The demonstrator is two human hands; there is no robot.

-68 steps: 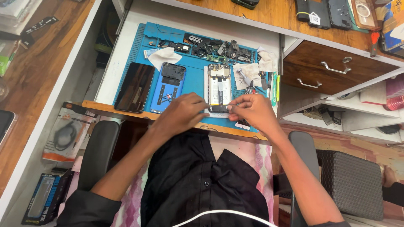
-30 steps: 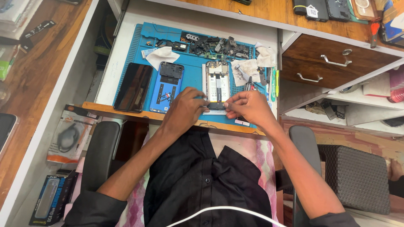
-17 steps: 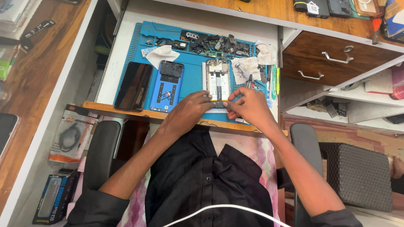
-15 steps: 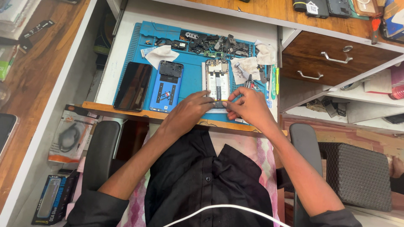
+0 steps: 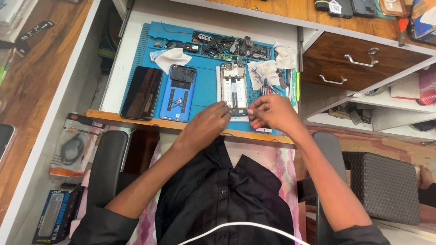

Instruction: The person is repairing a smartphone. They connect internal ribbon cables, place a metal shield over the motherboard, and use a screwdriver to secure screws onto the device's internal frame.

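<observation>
Both hands have closed in on the opened phone (image 5: 234,88) lying on the blue mat (image 5: 204,86): the left hand (image 5: 206,124) and right hand (image 5: 272,113) (fingers curled, earlier apart) now pinch at its lower end, suggesting fine work has begun there.

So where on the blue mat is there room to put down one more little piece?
Bare blue mat shows between the blue phone back and the opened phone. A smaller patch lies above the dark screen, left of the white cloth. The top edge is crowded with small parts, and both hands fill the near edge.
</observation>
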